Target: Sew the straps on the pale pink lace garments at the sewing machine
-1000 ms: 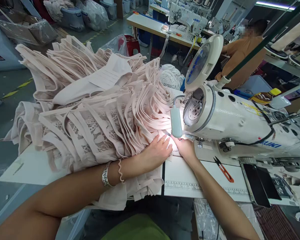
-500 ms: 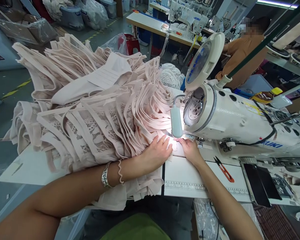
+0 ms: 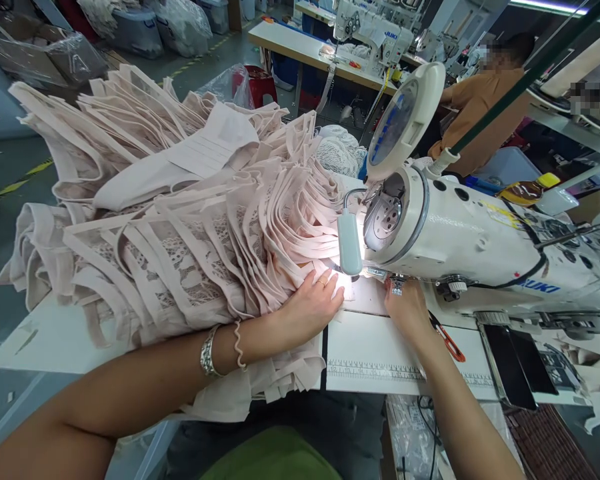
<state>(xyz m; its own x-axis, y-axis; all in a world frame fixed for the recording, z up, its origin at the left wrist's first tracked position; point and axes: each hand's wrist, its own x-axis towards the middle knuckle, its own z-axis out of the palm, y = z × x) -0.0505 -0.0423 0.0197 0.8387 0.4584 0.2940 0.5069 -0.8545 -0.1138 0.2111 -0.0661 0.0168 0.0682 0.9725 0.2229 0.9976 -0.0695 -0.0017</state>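
Observation:
My left hand [image 3: 316,300] rests on the edge of a pale pink garment [image 3: 300,273] beside the needle area, its fingers bent over the cloth and its thumb hidden. That garment belongs to a large pile of pale pink pieces with lace panels [image 3: 190,267]. My right hand [image 3: 407,307] is under the head of the white sewing machine [image 3: 470,227], by a small metal part [image 3: 397,285]. Its fingertips are hidden behind the machine, so I cannot see what they touch. A small lamp [image 3: 349,243] lights the needle area.
Orange-handled thread snips [image 3: 450,341] lie right of my right wrist. A dark phone-like slab [image 3: 513,367] sits farther right. A printed ruler [image 3: 370,370] runs along the table's front edge. Behind stand another sewing machine [image 3: 365,30] and a person in a brown top [image 3: 495,120].
My right hand has left the cloth by the needle and moved right, under the machine head. My left hand stays on the garment. The view has shifted slightly.

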